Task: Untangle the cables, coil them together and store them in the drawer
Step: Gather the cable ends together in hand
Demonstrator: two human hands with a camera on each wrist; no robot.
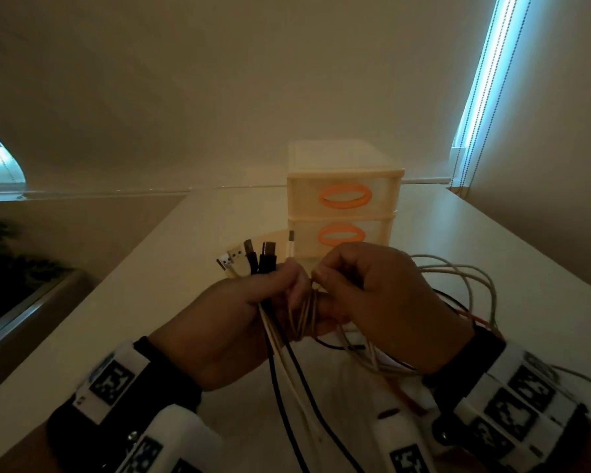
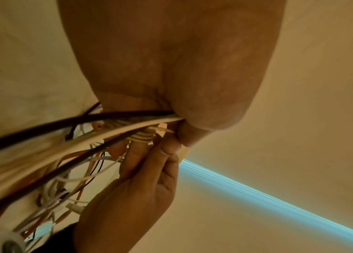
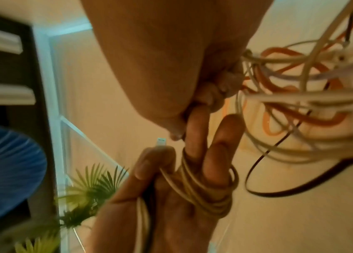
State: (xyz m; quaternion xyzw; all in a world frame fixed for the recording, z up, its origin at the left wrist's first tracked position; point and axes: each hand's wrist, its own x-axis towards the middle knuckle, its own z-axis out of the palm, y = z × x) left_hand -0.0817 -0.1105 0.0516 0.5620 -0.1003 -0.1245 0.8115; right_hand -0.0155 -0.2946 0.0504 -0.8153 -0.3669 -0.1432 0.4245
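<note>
- Desk (image 1: 151,302): pale, carrying drawer unit (image 1: 343,206) at far edge, straight ahead of hands; both orange-handled drawers visible, appearing closed, so storing not yet possible.
- Cables (image 1: 458,285): loose loops of white, black, orange trailing right and down toward desk, slack left free, probably to feed the coil.
- Left hand (image 1: 226,322): closed on gathered cable ends, USB plugs (image 1: 256,259) fanned above the fist, likely to keep ends aligned; cream cable wound round two extended fingers (image 3: 195,154).
- Right hand (image 1: 372,302): fingers curled, pinching the cream strand just beside the wraps, apparently laying another turn.
</note>
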